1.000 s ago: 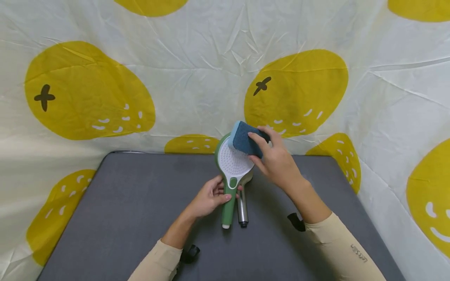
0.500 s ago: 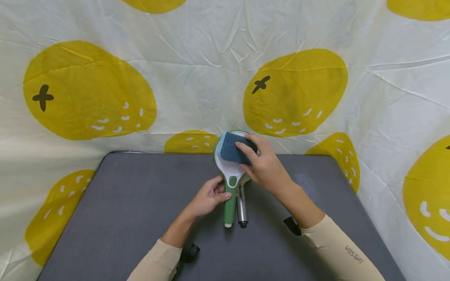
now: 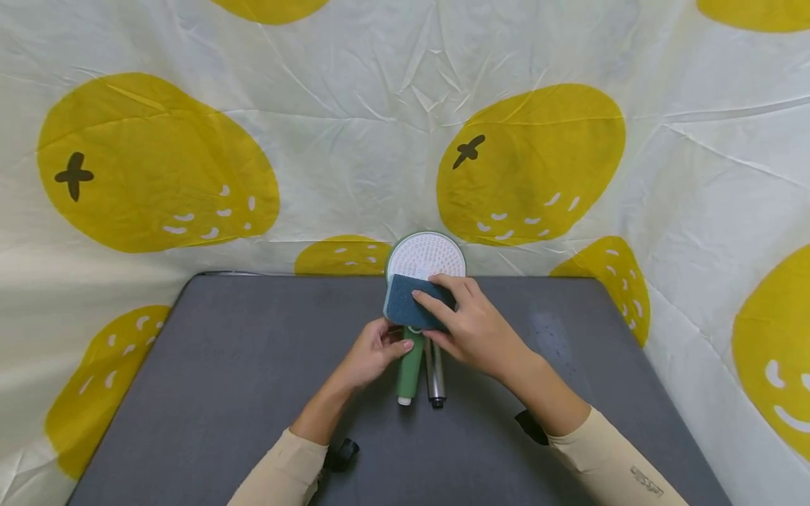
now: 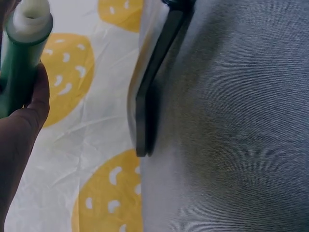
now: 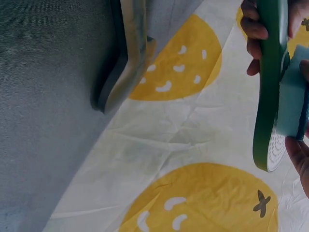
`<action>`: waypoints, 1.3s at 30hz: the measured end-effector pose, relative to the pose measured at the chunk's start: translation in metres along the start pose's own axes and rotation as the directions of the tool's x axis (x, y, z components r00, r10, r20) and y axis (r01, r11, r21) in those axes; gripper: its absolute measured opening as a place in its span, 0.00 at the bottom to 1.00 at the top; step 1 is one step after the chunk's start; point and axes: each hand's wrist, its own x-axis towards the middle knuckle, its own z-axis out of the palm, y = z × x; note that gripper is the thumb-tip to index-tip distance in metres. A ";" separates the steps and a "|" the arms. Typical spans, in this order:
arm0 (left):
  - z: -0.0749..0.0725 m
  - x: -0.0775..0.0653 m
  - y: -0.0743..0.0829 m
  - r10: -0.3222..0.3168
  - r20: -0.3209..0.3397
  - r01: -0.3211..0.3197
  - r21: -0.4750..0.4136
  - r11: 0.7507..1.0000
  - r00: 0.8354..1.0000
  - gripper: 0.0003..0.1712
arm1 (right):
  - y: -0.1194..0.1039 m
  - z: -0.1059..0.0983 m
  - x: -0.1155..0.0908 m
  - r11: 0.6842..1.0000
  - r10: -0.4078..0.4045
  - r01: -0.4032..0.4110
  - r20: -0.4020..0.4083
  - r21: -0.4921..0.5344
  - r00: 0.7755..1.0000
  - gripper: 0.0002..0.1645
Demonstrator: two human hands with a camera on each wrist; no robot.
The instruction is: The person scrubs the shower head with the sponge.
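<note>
A green shower head (image 3: pixel 425 253) with a white nozzle face is held up by my left hand (image 3: pixel 372 353), which grips its handle with the thumb in front. My right hand (image 3: pixel 476 325) pinches a blue sponge (image 3: pixel 405 303) with a darker scouring side turned outward. The sponge lies over the lower face and neck of the shower head, hiding its button. In the right wrist view the sponge's light side (image 5: pixel 291 104) is against the nozzle face. The white-tipped handle end (image 4: pixel 32 24) shows in the left wrist view.
A second, silver shower head (image 3: pixel 435 372) lies on the dark grey table (image 3: pixel 253 379) behind the green one, mostly hidden in the head view. Damp marks (image 3: pixel 549 337) show on the table at right. A patterned curtain (image 3: pixel 354 169) hangs behind the table.
My right hand has moved the sponge left and down across the nozzle face to the neck, uncovering the upper face. My left hand keeps its grip, nearly still.
</note>
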 end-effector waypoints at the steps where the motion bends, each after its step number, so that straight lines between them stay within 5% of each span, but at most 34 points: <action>1: 0.000 0.000 0.001 0.006 -0.008 -0.006 -0.001 1.000 1.000 0.28 | 0.000 0.000 0.000 1.000 -0.002 0.002 0.006 -0.002 1.000 0.40; 11: -0.002 -0.004 -0.002 0.024 0.005 -0.024 -0.030 0.999 1.000 0.29 | 0.001 0.001 -0.001 1.000 -0.009 0.009 0.006 -0.024 1.000 0.41; 20: -0.001 -0.006 -0.005 0.038 0.047 -0.031 -0.146 0.989 0.998 0.31 | 0.013 -0.004 0.010 0.998 0.013 -0.013 -0.005 -0.058 1.000 0.40; 30: 0.001 0.001 0.000 0.018 -0.015 -0.018 0.000 1.000 1.000 0.26 | 0.050 -0.024 0.032 0.996 0.085 -0.088 -0.095 -0.029 0.992 0.40; 39: 0.003 0.007 0.001 -0.002 -0.037 0.001 -0.027 1.000 0.999 0.31 | 0.064 -0.022 0.043 0.998 0.044 -0.049 -0.113 -0.040 0.993 0.40</action>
